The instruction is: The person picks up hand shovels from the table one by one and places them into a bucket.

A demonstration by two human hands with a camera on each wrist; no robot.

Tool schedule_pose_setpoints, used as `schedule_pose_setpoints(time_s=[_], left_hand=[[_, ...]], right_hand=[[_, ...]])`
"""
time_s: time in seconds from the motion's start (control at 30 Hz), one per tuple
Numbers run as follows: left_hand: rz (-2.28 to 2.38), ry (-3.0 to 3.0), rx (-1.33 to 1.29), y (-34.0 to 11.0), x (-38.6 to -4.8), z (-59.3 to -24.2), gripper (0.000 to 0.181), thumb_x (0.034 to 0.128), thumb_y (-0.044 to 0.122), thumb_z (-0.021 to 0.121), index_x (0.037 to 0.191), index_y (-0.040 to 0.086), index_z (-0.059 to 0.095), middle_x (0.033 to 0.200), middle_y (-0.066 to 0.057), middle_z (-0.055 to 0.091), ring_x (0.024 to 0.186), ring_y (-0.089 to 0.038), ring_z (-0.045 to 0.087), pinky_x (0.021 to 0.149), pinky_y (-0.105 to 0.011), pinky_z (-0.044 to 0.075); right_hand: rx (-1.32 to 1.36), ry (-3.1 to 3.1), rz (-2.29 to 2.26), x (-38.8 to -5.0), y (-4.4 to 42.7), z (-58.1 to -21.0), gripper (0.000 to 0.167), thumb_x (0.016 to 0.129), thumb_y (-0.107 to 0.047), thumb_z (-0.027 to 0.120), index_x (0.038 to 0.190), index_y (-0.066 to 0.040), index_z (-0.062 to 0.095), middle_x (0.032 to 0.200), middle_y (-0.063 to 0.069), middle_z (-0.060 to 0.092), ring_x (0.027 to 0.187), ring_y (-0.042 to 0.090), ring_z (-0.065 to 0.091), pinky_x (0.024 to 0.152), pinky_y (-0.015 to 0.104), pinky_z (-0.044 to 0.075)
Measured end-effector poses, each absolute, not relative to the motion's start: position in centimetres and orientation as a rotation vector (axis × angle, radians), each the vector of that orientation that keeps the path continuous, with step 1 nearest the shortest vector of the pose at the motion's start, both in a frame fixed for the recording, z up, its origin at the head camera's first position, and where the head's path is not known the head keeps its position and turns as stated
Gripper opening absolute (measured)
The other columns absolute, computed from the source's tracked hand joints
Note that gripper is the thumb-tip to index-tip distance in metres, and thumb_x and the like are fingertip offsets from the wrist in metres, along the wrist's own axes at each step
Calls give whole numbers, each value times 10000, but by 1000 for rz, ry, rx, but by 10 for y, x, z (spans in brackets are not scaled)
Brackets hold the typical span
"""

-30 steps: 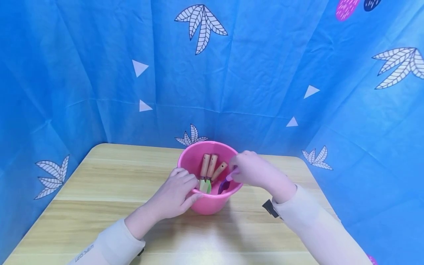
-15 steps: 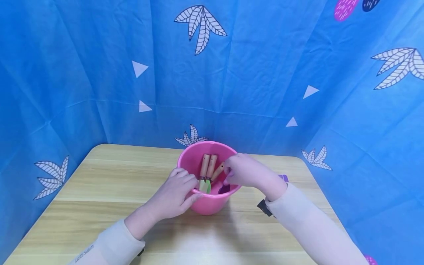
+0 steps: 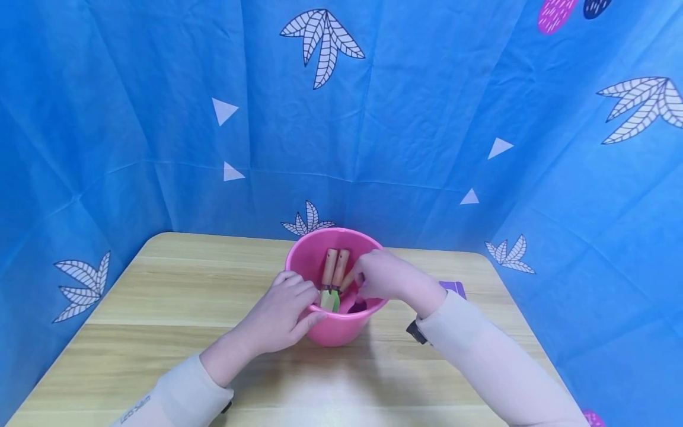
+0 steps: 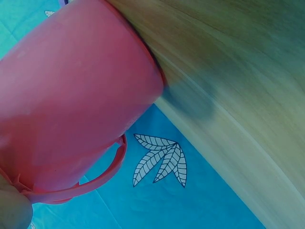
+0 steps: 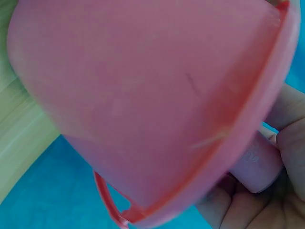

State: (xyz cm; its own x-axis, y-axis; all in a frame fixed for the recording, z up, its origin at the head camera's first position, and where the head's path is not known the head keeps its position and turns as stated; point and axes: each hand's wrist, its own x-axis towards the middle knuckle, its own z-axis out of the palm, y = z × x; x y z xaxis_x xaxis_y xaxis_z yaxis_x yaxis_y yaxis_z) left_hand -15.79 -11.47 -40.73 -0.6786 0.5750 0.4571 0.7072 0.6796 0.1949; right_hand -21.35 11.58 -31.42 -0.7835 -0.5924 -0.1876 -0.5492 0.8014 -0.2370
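A pink bucket [image 3: 335, 332] stands on the wooden table. My left hand [image 3: 283, 305] grips its near-left rim, fingers over the edge and thumb outside. Inside lean garden hand tools with wooden handles [image 3: 329, 267]; a green blade [image 3: 335, 300] shows beside a pale one. My right hand [image 3: 381, 276] reaches over the right rim and holds a small garden tool [image 5: 257, 162] by its pinkish handle, end visible in the right wrist view. Its dark purple head [image 3: 357, 306] is low in the bucket. The right fingers partly cover one wooden handle.
A flat purple thing [image 3: 452, 288] lies on the table [image 3: 160, 332] behind my right forearm, partly hidden. A blue printed cloth [image 3: 341, 118] hangs around the back and sides. The bucket's side handle [image 4: 105, 176] hangs in the left wrist view.
My right hand has moved left and slightly further into the bucket with the small garden tool, whose head sits lower. The flat purple thing has come into view. The left hand stays still.
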Motion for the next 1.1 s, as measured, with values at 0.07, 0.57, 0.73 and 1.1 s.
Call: schedule_pose_setpoints(time_s=[0.07,0.57,0.73,1.1], left_hand=[[-509,-2536,-1006,-115,-158,-407,242,976,506,563,929,269,570,865,146,530,926,-72,470,1000,-399,353],[-505,-2523,-1011,-115,-159,-406,238,981,492,559,918,263,567,857,142,519,919,-78,469,999,-401,351],[-498,-2520,-1014,-115,-159,-406,235,980,486,565,914,261,572,853,142,523,913,-78,469,995,-399,354],[-517,-2524,-1007,-114,-157,-406,249,993,497,536,915,263,571,852,141,520,915,-81,466,992,-403,352]], right_hand=[[-873,2738,-227,-216,114,-318,317,792,-46,748,574,-154,546,489,-43,398,451,114,418,565,252,444],[-849,2742,-246,-231,109,-321,235,764,-100,828,648,-150,630,588,-39,589,581,114,599,631,255,522],[-848,2775,-282,-239,109,-326,205,770,-96,821,688,-162,645,635,-50,609,594,111,599,616,253,516],[-839,2896,-333,-248,110,-329,93,808,-85,770,820,-131,690,782,-31,646,770,169,614,744,312,532]])
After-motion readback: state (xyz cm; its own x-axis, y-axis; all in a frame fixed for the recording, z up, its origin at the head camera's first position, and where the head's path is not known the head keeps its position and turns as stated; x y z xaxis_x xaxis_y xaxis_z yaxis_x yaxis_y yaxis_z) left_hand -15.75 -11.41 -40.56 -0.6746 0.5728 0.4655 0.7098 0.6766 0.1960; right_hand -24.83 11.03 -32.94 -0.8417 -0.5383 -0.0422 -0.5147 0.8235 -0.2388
